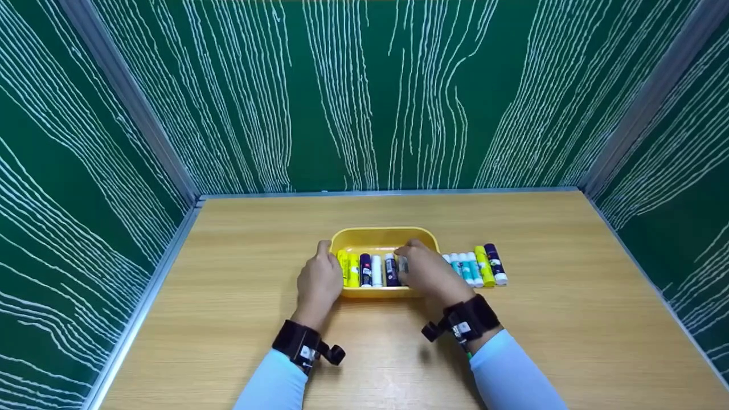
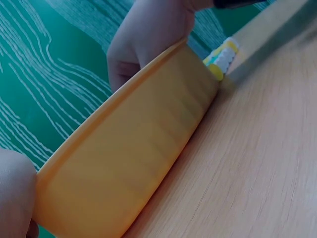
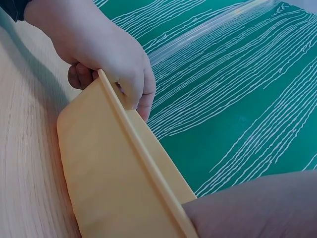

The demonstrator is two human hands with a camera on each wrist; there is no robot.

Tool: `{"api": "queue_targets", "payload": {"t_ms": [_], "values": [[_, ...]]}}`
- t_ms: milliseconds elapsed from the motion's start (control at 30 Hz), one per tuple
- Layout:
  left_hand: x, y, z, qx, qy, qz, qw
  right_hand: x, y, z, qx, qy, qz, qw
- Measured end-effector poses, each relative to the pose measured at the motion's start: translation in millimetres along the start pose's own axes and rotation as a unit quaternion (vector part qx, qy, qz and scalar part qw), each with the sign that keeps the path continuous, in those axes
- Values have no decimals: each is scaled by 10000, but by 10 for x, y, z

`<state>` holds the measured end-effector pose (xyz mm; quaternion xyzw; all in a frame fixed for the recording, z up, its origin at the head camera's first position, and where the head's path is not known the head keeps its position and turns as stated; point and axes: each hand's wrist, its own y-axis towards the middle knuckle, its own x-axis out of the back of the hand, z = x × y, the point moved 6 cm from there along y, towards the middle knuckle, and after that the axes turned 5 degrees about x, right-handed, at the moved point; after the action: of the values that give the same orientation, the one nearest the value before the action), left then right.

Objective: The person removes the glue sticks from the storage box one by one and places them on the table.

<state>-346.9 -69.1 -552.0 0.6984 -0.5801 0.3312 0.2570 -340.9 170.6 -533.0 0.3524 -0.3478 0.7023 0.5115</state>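
A yellow plastic tray (image 1: 383,292) sits on the table with several glue sticks standing side by side in it, among them yellow ones (image 1: 353,270), a white one (image 1: 377,271) and dark purple ones (image 1: 390,270). My left hand (image 1: 320,277) grips the tray's left end, its fingers on both sides of the wall in the right wrist view. Over the tray's right end, my right hand (image 1: 431,270) reaches in with its fingers bent down. It appears to pinch a greyish glue stick (image 1: 403,265), mostly covered by the hand. The tray wall (image 2: 133,148) hides those fingertips in the left wrist view.
Right of the tray, more glue sticks stand in a row: teal-and-white ones (image 1: 467,269), a yellow one (image 1: 484,266) and a purple one (image 1: 496,264). Green panels (image 1: 387,114) with white lines enclose the wooden table (image 1: 245,256) at the back and sides.
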Motion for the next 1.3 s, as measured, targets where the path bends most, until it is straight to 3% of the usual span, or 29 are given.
{"api": "queue_targets", "payload": {"t_ms": [700, 900, 1300], "values": [[-17, -1, 14, 122, -96, 38, 9999, -19, 5, -55, -393, 722, 287, 9962], [0, 1, -6, -26, 2, -40, 10000, -7, 12, -42, -387, 726, 221, 9964], [12, -2, -11, 25, 6, -36, 10000, 145, 34, -48, -353, 960, -62, 9947]]}}
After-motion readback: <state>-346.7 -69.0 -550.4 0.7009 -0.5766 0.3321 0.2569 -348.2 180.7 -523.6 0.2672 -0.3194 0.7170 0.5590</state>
